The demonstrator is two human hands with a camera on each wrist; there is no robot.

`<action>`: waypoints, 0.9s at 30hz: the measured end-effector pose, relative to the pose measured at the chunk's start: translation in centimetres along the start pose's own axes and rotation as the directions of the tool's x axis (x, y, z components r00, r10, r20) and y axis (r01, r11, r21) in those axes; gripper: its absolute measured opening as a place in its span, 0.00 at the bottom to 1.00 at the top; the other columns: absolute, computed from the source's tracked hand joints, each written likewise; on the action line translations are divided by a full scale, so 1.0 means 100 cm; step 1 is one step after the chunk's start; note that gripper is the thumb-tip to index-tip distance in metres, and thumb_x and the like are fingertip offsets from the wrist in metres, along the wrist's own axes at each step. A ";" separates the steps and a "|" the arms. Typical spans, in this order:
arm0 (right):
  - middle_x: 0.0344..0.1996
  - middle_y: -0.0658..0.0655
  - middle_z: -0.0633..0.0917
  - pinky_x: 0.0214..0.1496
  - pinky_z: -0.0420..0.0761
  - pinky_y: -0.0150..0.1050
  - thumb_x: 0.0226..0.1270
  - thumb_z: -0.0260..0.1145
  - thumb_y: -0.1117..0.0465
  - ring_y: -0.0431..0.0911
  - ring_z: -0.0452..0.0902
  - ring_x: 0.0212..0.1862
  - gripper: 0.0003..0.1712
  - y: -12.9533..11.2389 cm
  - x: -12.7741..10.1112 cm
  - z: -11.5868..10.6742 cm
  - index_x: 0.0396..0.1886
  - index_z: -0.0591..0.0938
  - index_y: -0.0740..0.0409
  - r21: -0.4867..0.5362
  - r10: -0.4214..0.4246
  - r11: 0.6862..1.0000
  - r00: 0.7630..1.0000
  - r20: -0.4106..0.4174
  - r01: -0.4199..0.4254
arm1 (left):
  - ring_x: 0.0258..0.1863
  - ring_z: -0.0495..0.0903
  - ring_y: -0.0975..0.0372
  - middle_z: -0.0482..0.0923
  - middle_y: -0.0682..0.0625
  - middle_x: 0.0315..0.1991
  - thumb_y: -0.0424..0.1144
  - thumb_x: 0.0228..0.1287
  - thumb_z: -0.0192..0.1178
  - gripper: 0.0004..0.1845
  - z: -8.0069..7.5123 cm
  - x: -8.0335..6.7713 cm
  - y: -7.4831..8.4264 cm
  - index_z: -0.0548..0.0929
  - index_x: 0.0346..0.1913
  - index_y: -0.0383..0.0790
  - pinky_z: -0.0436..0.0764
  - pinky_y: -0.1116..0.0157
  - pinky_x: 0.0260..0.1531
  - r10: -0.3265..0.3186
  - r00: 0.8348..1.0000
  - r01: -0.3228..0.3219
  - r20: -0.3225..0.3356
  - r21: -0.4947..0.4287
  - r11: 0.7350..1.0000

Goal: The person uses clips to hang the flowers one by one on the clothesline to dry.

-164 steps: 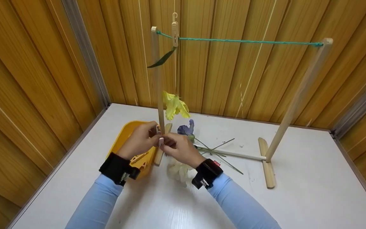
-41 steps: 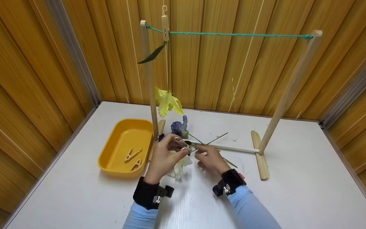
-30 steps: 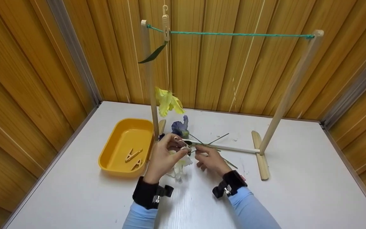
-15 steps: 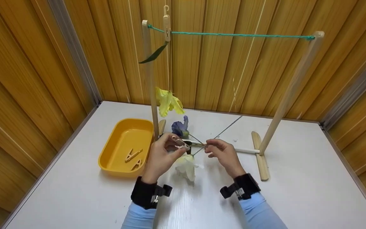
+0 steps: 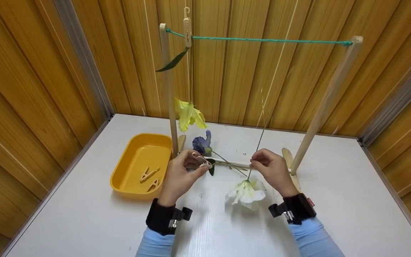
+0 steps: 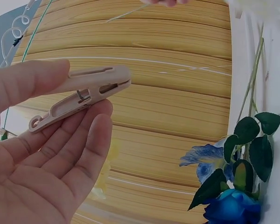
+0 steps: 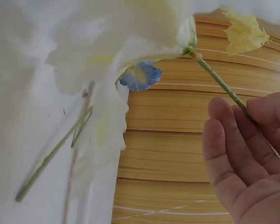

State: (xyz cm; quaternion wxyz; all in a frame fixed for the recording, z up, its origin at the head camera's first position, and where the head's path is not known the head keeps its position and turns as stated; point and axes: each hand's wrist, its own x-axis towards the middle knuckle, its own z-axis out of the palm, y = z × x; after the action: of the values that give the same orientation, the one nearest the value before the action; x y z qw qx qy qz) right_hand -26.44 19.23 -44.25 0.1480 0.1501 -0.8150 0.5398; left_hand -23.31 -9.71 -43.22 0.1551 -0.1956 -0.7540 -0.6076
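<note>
My left hand pinches a beige clothespin between thumb and fingers, just above the table. My right hand grips the thin stem of a white flower, whose bloom hangs head down near the table. A blue flower lies on the table behind the left hand. A yellow flower hangs by a clothespin from the green cord of a wooden rack.
A yellow tray with two more clothespins sits at the left. The rack's feet and crossbar lie on the white table. Wooden panel walls close in on three sides.
My right hand picked the white flower up off the table by its stem and carried it right, bloom hanging down. The left hand keeps the clothespin in place.
</note>
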 end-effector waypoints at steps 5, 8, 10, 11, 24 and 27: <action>0.30 0.60 0.87 0.38 0.80 0.25 0.63 0.69 0.78 0.39 0.84 0.33 0.09 -0.006 -0.003 -0.008 0.32 0.84 0.61 -0.122 -0.096 0.988 0.995 0.009 0.096 | 0.40 0.87 0.55 0.86 0.44 0.39 0.32 0.59 0.76 0.17 0.000 0.000 0.000 0.81 0.47 0.33 0.87 0.63 0.43 0.020 1.000 -0.020 0.002 -0.001 1.000; 0.29 0.57 0.88 0.39 0.81 0.27 0.62 0.67 0.80 0.40 0.84 0.33 0.11 -0.010 -0.004 -0.012 0.31 0.83 0.60 -0.189 -0.137 0.972 0.990 0.028 0.140 | 0.40 0.87 0.55 0.86 0.44 0.39 0.32 0.59 0.76 0.17 -0.001 0.000 0.000 0.81 0.47 0.33 0.87 0.63 0.44 0.024 1.000 -0.024 0.002 -0.003 1.000; 0.29 0.54 0.87 0.39 0.82 0.29 0.60 0.66 0.81 0.41 0.84 0.33 0.13 -0.012 -0.005 -0.013 0.31 0.83 0.60 -0.241 -0.167 0.955 0.985 0.036 0.170 | 0.40 0.87 0.55 0.86 0.44 0.40 0.31 0.59 0.76 0.17 -0.001 0.000 0.000 0.81 0.47 0.33 0.87 0.64 0.44 0.019 1.000 -0.019 0.000 -0.008 1.000; 0.30 0.53 0.87 0.38 0.82 0.30 0.59 0.66 0.81 0.41 0.83 0.32 0.13 -0.012 -0.006 -0.014 0.31 0.82 0.60 -0.269 -0.184 0.945 0.982 0.037 0.187 | 0.40 0.87 0.55 0.86 0.44 0.40 0.31 0.58 0.76 0.17 -0.001 0.000 0.000 0.81 0.47 0.33 0.87 0.64 0.44 0.016 1.000 -0.016 0.000 -0.014 1.000; 0.30 0.55 0.87 0.34 0.83 0.42 0.54 0.66 0.85 0.46 0.82 0.34 0.17 -0.002 -0.022 -0.004 0.35 0.82 0.61 -0.508 -0.397 0.788 0.918 0.013 0.348 | 0.41 0.87 0.54 0.86 0.44 0.40 0.29 0.58 0.75 0.16 -0.003 0.001 0.000 0.81 0.46 0.33 0.87 0.62 0.44 0.032 0.999 -0.032 -0.002 -0.026 0.999; 0.30 0.55 0.87 0.34 0.83 0.43 0.52 0.67 0.86 0.47 0.82 0.34 0.18 0.003 -0.025 0.001 0.34 0.83 0.61 -0.533 -0.425 0.763 0.905 0.012 0.366 | 0.41 0.87 0.54 0.86 0.44 0.40 0.29 0.58 0.75 0.16 -0.003 0.000 0.000 0.80 0.46 0.33 0.87 0.62 0.44 0.032 0.999 -0.032 -0.005 -0.024 0.999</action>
State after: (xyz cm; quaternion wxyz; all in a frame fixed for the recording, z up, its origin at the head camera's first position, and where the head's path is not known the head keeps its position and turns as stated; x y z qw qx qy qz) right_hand -24.25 19.46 -45.52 0.3382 0.2427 -0.8708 0.2615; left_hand -23.37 -10.00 -43.18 0.1644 -0.2081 -0.7431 -0.6144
